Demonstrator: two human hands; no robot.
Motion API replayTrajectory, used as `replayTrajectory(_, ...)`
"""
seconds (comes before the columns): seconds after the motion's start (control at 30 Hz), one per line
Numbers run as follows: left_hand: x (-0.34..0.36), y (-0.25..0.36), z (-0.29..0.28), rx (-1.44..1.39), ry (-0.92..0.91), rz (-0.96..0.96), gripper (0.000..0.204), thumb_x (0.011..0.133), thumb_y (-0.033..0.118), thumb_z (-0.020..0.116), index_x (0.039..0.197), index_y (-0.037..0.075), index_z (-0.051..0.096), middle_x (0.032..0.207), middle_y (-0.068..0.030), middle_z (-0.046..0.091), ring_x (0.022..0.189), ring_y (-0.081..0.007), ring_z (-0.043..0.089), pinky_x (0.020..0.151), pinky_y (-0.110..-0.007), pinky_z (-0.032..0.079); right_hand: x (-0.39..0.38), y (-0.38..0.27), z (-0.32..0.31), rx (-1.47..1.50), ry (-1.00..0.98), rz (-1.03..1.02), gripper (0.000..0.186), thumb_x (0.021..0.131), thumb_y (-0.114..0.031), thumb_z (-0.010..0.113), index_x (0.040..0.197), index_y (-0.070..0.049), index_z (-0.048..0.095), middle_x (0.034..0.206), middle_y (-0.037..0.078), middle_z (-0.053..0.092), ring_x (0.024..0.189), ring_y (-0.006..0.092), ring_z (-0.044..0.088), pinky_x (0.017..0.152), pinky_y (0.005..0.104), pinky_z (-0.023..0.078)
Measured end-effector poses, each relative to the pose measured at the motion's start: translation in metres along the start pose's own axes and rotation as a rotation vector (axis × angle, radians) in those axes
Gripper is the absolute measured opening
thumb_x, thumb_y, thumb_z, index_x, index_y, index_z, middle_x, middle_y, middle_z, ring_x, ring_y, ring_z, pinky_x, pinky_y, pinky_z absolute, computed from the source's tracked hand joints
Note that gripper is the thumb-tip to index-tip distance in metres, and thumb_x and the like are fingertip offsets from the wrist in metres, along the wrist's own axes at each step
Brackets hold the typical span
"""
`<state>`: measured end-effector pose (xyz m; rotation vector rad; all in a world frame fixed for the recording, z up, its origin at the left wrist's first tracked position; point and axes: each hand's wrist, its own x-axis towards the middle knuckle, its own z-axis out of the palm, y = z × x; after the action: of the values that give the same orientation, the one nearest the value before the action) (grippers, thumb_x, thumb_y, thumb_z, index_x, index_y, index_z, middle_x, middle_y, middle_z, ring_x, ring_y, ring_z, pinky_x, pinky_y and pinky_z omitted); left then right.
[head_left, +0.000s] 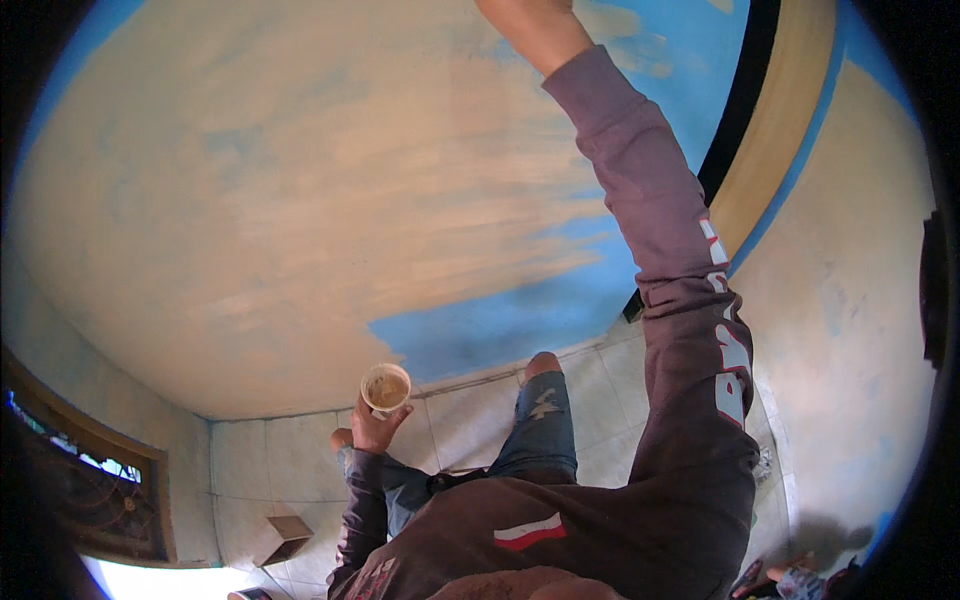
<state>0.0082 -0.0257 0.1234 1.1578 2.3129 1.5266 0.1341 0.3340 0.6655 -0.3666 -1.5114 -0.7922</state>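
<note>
My left hand [373, 430] is wrapped round a small white cup [386, 388] with beige paint inside, held low near the foot of the wall. The right arm stretches far up and forward in a dark long sleeve. At the top edge, my right hand [537, 22] is cut off by the picture, so its fingers and anything in them are hidden. Before me the wall [330, 190] is streaked with beige paint, and a bare blue patch [500, 315] shows low down, with more blue at the upper right.
A black strip and a tan door frame [785, 110] border the wall at right. Pale tiles [470, 425] cover the floor. A brown-framed window or door with metalwork [120, 500] is at left; a small box-like object [284, 541] lies near it. Items crowd the lower right corner.
</note>
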Motion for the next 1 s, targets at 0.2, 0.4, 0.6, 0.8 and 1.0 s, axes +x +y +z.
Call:
replayTrajectory(0.2,-0.001,-0.008,0.0,0.016,0.011,-0.054,0.083,0.066,0.041,0.097,0.127,-0.002,0.061,0.115,-0.0187,0.073,0.11,-0.0323,0.071,0.093,-0.042,0.056,-0.013,0.038,-0.025,0.474,-0.044,0.281,0.036,0.094,-0.025,0.07,0.072,0.004,0.068,0.068,0.017,0.068,0.058,0.0258,0.065,0.055,0.0408,0.048)
replayTrajectory(0.4,0.0,-0.006,-0.003,0.039,-0.032,-0.1,0.081,0.069,0.028,0.096,0.133,-0.002,0.057,0.122,-0.016,0.071,0.117,-0.0263,0.067,0.098,-0.041,0.054,-0.062,0.154,0.011,0.51,-0.059,0.311,0.032,0.094,-0.025,0.074,0.082,0.005,0.071,0.067,0.015,0.065,0.059,0.0211,0.059,0.057,0.0379,0.046)
replayTrajectory(0.6,-0.002,0.002,-0.003,0.05,0.014,-0.058,0.083,0.065,0.039,0.098,0.128,-0.002,0.06,0.116,-0.0174,0.073,0.11,-0.0318,0.07,0.093,-0.042,0.055,-0.097,0.273,-0.014,0.298,-0.154,0.371,0.04,0.095,-0.042,0.069,0.098,-0.003,0.075,0.083,0.016,0.073,0.078,0.0279,0.07,0.073,0.0377,0.053)
replayTrajectory(0.8,-0.003,0.009,-0.005,0.078,0.006,-0.033,0.084,0.065,0.039,0.098,0.128,-0.002,0.06,0.115,-0.0178,0.073,0.109,-0.0319,0.071,0.092,-0.042,0.056,-0.096,0.311,-0.06,0.048,-0.199,0.479,0.051,0.093,-0.055,0.069,0.102,-0.006,0.078,0.095,0.019,0.075,0.09,0.0366,0.073,0.082,0.0427,0.056)
replayTrajectory(1.0,0.003,0.012,-0.005,0.03,-0.043,0.011,0.083,0.066,0.039,0.097,0.128,-0.001,0.06,0.113,-0.0176,0.073,0.108,-0.0323,0.071,0.091,-0.043,0.056,-0.084,0.329,-0.079,-0.229,-0.182,0.352,0.051,0.093,-0.055,0.068,0.101,-0.005,0.077,0.084,0.018,0.073,0.081,0.0342,0.072,0.075,0.0421,0.055)
